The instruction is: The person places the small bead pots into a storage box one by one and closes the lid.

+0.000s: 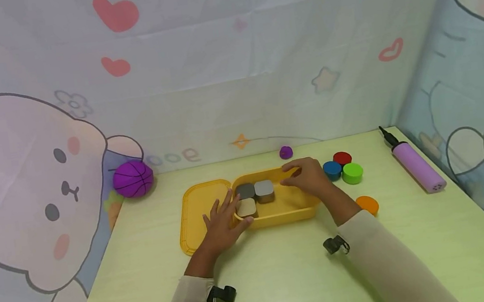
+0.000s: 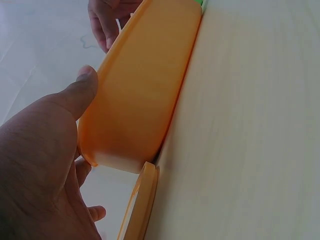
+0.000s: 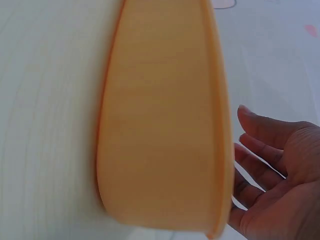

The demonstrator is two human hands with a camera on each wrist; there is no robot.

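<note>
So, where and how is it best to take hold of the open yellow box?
Probably grip the yellow box by the rim at its short ends: left hand from the left, right hand from the right. The box is long, and its rim juts out, giving an edge.

tub [image 1: 283,218]: smth matt plstc | tbl [image 1: 280,277]: smth wood-look | bkdrop [image 1: 218,103]: creased cloth | sleeves [image 1: 388,256]: matt cloth
</note>
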